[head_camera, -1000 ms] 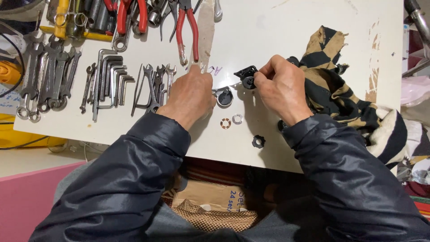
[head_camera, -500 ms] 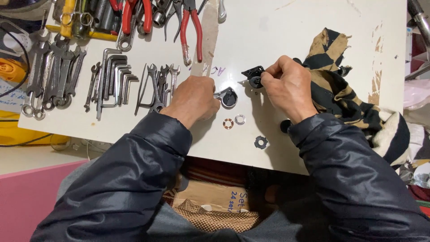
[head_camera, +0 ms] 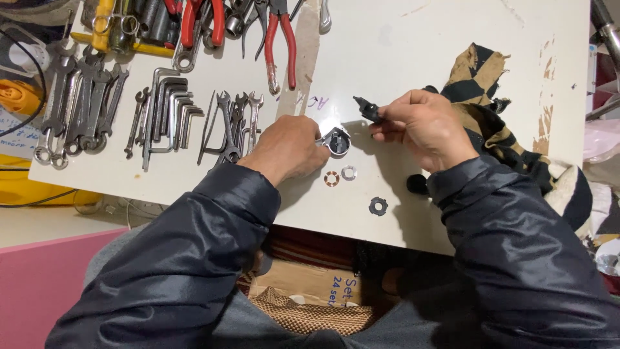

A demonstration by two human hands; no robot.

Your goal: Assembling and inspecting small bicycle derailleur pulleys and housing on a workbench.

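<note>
Spanners (head_camera: 81, 106) and hex keys (head_camera: 169, 103) are laid out in rows at the left. A small round metal part (head_camera: 337, 140) is pinned on the white board (head_camera: 413, 52) by the left hand (head_camera: 287, 150) (fingers closed on it, probably for steadiness). A black pointed piece (head_camera: 369, 110) is pinched by the right hand (head_camera: 423, 129), just beside it.

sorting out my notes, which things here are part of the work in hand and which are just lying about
In use: left hand on round black part; right hand holding small black piece; copper washer; silver washer; black notched ring.

Lying about: spanners; hex keys; red pliers; striped cloth.
</note>
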